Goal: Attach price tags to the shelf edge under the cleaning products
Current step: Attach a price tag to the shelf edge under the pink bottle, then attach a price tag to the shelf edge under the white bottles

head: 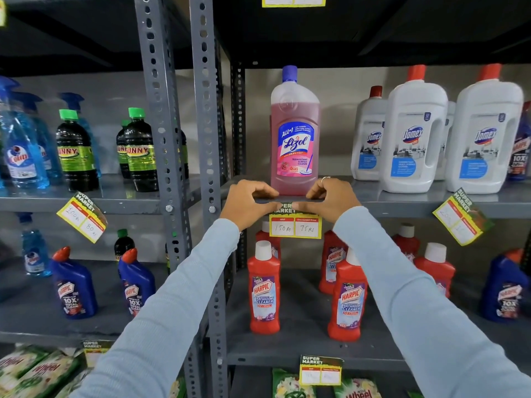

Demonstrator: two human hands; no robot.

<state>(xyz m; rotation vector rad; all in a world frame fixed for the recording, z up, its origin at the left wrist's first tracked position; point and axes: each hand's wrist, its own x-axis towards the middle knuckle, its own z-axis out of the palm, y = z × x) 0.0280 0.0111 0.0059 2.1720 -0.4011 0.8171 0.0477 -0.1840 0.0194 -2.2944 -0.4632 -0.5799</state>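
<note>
A yellow-bordered price tag (295, 226) reading 150 and 75 hangs at the grey shelf edge (402, 209), right under a pink Lizol bottle (295, 133). My left hand (247, 203) pinches the tag's top left corner against the edge, thumb below and fingers on top. On the other side my right hand (330, 200), wearing a ring, pinches the top right corner the same way. The tag's green header is partly hidden by my fingers.
White Domex bottles (415, 133) stand to the right, green-capped dark bottles (75, 150) on the left rack. Tilted tags hang at the left (82, 216) and right (459, 216). Red Harpic bottles (264, 288) fill the shelf below. A perforated upright (205, 139) divides the racks.
</note>
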